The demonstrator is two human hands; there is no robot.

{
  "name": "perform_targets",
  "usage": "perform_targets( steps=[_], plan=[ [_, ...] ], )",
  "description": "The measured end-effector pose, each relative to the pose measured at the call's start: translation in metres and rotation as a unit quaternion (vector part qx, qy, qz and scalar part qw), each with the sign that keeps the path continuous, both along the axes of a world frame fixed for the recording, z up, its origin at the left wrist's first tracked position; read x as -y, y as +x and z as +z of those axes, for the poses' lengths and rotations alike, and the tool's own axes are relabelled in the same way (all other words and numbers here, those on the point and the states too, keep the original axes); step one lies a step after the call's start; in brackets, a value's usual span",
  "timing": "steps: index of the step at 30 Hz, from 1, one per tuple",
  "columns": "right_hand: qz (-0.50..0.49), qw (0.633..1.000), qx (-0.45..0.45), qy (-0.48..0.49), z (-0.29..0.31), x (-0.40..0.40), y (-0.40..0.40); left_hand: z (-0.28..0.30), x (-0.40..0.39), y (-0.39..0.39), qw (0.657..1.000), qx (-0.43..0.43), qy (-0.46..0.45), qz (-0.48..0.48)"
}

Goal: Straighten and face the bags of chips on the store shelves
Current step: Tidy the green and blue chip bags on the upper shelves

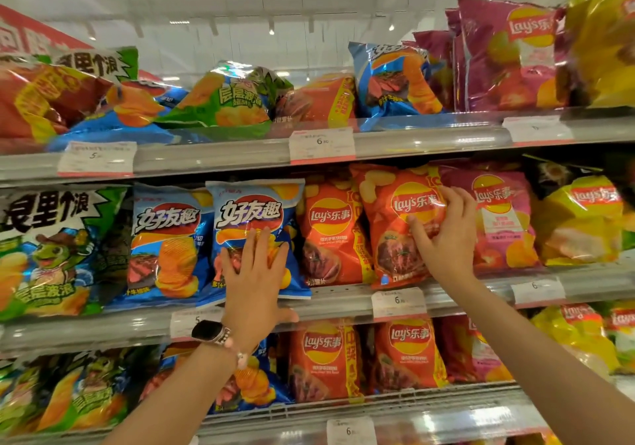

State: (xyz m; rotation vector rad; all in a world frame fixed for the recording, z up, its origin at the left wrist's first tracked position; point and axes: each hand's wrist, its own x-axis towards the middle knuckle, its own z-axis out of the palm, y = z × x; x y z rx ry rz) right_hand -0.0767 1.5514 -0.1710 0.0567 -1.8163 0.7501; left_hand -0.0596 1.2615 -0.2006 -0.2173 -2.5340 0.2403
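On the middle shelf [343,302] stand rows of chip bags. My left hand [256,273] lies flat, fingers spread, against the lower front of a blue chip bag [254,214] that stands upright near the shelf's front edge. My right hand [446,235] presses on the right side of a red Lay's bag [395,224], fingers spread, thumb on its front; this bag leans slightly left. Between them a second red Lay's bag [330,235] stands upright. A pink Lay's bag [501,218] sits just right of my right hand.
The top shelf [429,139] holds tumbled green, blue, red and purple bags lying at angles. A green bag [51,252] and a blue one [165,242] stand left on the middle shelf, yellow bags [580,221] at right. The lower shelf [378,407] carries more bags. Price tags line the rails.
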Motion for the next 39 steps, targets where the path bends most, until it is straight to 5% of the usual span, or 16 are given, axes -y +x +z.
perform_targets(
  steps=[17,24,28,34,39],
  plan=[
    [-0.026,0.990,0.110,0.080,-0.001,0.012,0.010,0.003,0.002,0.010,1.000,0.007,0.011,-0.024],
    [0.065,0.990,-0.054,0.111,0.036,0.037,0.038,0.053,-0.001,0.019,0.951,-0.240,0.058,-0.185],
    [0.161,0.974,-0.106,0.118,0.086,0.057,0.049,0.113,-0.002,0.011,0.921,-0.303,0.056,-0.237],
    [0.139,0.979,-0.087,0.121,0.170,0.059,0.029,0.169,-0.011,-0.011,0.952,-0.197,-0.032,-0.231],
    [-0.032,0.991,0.028,0.126,0.214,0.035,-0.006,0.173,-0.019,-0.028,0.962,-0.182,-0.053,-0.195]
  ],
)
